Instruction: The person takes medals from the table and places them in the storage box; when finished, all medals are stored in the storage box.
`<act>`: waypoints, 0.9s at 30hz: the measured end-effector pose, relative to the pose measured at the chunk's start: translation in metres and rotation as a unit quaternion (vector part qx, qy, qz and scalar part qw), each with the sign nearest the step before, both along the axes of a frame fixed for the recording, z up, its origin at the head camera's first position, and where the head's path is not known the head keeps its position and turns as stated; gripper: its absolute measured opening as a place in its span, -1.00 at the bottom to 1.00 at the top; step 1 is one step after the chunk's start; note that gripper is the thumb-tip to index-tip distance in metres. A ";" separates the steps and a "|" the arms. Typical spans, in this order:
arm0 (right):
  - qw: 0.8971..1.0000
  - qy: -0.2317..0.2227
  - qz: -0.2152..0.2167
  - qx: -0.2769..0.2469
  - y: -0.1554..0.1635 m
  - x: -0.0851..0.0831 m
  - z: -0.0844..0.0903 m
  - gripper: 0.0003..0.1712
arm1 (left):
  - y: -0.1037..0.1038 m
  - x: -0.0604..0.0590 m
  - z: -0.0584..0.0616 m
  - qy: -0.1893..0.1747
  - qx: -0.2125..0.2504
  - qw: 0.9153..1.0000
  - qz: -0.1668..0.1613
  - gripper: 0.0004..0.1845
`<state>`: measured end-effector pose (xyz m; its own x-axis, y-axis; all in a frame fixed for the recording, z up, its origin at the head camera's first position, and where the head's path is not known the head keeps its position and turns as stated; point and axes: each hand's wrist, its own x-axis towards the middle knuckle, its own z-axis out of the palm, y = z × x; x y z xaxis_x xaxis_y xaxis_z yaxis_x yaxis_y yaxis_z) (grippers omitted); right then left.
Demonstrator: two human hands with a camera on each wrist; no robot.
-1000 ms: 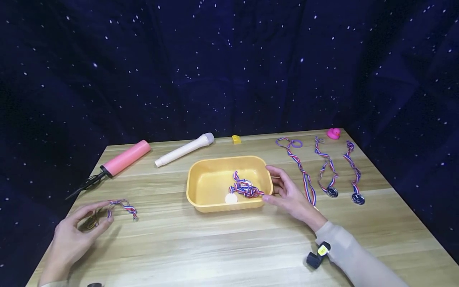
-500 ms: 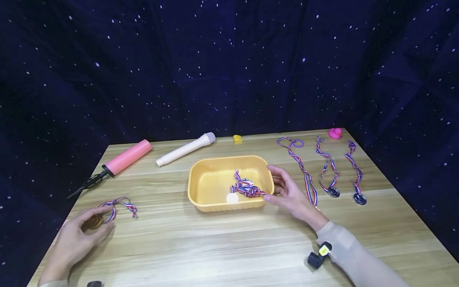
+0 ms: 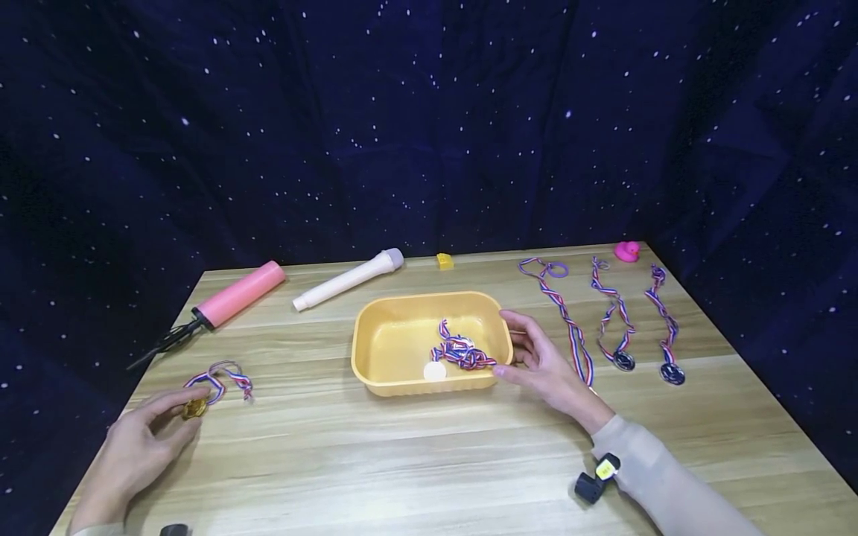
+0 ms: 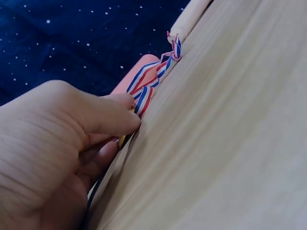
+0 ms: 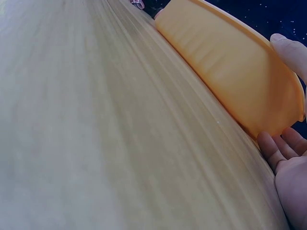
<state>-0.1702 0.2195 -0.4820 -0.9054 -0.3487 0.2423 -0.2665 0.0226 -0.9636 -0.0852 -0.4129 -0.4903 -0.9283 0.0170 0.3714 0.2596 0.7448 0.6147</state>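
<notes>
Since a second ago the left hand (image 3: 144, 439) has drawn the gold medal (image 3: 195, 408) clear of its palm, so the disc now shows at the fingertips, its striped ribbon (image 3: 217, 378) bunched just beyond on the surface (image 3: 402, 461). That grip is a pinch, thumb and fingers curled on the medal (the left wrist view shows only a sliver of gold under the thumb).

Behind lie a pink pump (image 3: 237, 295) and a pale tube (image 3: 346, 279).

At centre sits the yellow tray (image 3: 382, 342), holding another medal and a tangle of ribbon (image 3: 459, 352).

Against the tray's right wall rests the right hand (image 3: 543, 365), fingers loosely spread along the rim, gripping nothing firmly.

Farther right, three ribboned medals (image 3: 620, 327) lie in a row, one partly hidden by that hand.

As I judge it, the trailing ribbon could snag or drag when lifted, since only the disc is held, and the tray could slide if nudged. Whether the right fingertips press the tray or merely touch it I cannot tell; the right wrist view is blurred.
</notes>
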 end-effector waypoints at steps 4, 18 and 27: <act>1.000 -0.002 -0.003 0.004 0.000 0.000 0.000 0.07 | -0.001 -0.001 -0.002 0.005 0.004 1.000 0.021 -0.53; 1.000 0.002 -0.003 0.007 0.001 0.000 0.000 0.07 | 0.010 -0.005 0.000 0.008 0.024 0.996 0.080 -0.50; 1.000 0.001 -0.002 0.004 0.001 0.000 0.000 0.08 | 0.022 -0.008 -0.001 0.016 0.099 0.995 0.010 -0.61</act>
